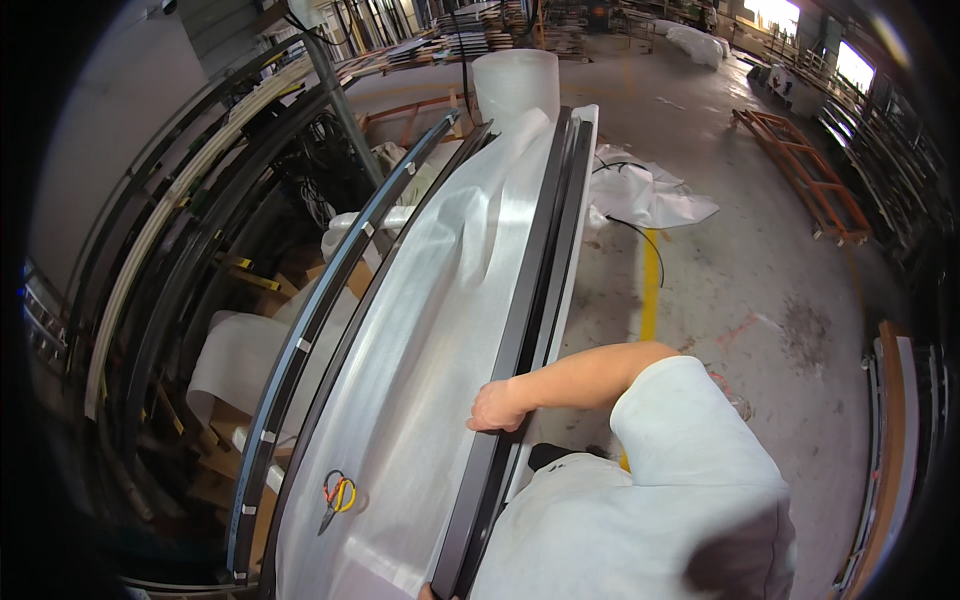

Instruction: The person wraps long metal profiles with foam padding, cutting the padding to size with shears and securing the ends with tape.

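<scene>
My right hand (497,408) is closed over the left edge of a long dark grey metal profile (525,285), its fingers curled down. Only a bit of my left hand (428,592) shows at the lower edge, beside the near end of the same profile; its fingers are hidden. Under and left of the profile lies translucent white wrapping sheet (420,330), rumpled toward its far end. On this sheet rests a pair of scissors (337,502) with red and yellow handles. A second dark profile (572,220) runs alongside, to the right of the first.
A large roll of white wrapping (515,85) stands at the far end. Left is a rail with blue film (345,255), then racks of long bars (165,225). Crumpled plastic (655,190) and an orange metal frame (805,170) lie on the floor at right.
</scene>
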Demonstrator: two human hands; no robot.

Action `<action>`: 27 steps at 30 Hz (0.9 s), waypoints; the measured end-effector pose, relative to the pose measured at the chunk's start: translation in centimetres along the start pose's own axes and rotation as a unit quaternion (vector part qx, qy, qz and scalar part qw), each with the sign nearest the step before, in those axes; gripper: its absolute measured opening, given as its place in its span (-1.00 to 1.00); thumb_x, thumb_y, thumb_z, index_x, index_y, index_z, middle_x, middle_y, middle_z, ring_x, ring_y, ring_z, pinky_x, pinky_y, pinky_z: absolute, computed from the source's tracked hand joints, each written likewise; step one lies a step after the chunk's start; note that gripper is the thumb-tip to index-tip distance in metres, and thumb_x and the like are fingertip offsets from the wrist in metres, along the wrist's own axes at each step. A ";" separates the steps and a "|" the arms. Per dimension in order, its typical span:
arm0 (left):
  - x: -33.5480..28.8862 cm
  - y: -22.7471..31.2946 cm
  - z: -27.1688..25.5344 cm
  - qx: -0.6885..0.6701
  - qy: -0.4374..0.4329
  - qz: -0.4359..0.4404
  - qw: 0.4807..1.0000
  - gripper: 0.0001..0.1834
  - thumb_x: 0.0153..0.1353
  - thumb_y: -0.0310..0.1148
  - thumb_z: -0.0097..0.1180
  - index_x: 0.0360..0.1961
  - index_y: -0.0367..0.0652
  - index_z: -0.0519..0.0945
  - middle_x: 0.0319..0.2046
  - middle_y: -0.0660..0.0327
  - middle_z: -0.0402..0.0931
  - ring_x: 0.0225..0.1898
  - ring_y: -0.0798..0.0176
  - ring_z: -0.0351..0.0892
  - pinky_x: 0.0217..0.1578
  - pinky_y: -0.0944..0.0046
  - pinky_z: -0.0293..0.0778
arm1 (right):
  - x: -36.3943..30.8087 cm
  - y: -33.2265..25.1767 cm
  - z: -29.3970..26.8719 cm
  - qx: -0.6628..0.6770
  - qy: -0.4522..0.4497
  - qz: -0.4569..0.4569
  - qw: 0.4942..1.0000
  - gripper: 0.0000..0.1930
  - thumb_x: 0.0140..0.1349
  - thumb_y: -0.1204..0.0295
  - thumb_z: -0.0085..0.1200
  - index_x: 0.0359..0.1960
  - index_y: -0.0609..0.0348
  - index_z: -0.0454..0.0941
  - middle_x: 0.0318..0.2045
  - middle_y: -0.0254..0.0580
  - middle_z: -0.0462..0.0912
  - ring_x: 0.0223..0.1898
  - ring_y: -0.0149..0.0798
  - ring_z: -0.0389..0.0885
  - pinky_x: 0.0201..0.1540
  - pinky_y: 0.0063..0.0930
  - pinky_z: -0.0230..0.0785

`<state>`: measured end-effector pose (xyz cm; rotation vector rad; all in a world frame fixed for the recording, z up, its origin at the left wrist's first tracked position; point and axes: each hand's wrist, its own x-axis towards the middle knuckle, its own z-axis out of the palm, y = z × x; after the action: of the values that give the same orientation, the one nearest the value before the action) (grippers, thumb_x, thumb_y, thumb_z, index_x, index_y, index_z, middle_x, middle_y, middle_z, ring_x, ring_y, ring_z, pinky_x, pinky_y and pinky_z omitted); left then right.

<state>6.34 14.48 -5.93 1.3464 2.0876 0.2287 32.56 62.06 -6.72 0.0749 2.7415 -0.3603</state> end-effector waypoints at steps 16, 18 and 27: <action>2.1 1.7 -1.9 -0.022 -0.017 -0.009 1.000 -0.31 0.20 -0.18 0.34 0.27 -0.37 0.47 -0.09 -0.37 0.63 -0.01 -0.43 0.62 0.00 -0.17 0.55 | 2.0 1.3 2.7 0.025 0.021 0.023 0.999 -0.61 0.07 0.47 0.25 -0.02 0.22 0.54 -0.04 0.05 0.61 0.06 0.14 0.61 0.11 -0.03 0.49; 4.0 -1.0 0.4 -0.027 0.046 -0.028 0.998 -0.50 -0.16 -0.21 0.44 -0.18 -0.25 0.66 -0.34 -0.14 0.68 -0.24 -0.10 0.73 -0.13 -0.01 0.62 | 1.5 1.1 2.6 0.013 0.039 0.015 0.999 -0.60 0.09 0.46 0.24 0.00 0.21 0.54 -0.01 0.03 0.57 0.09 0.10 0.58 0.14 -0.06 0.48; 4.5 -3.1 0.6 0.033 0.011 -0.061 0.998 -0.46 -0.14 -0.18 0.46 -0.10 -0.20 0.65 -0.19 -0.06 0.64 -0.12 -0.22 0.65 -0.11 -0.07 0.57 | 1.9 0.9 3.3 -0.011 0.027 0.029 0.999 -0.71 0.15 0.45 0.21 -0.07 0.22 0.60 -0.03 -0.05 0.61 0.09 0.05 0.59 0.17 -0.12 0.48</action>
<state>3.07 16.83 -9.68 1.2550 2.2039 0.1240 32.09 62.11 -10.59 0.1592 2.7887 -0.3169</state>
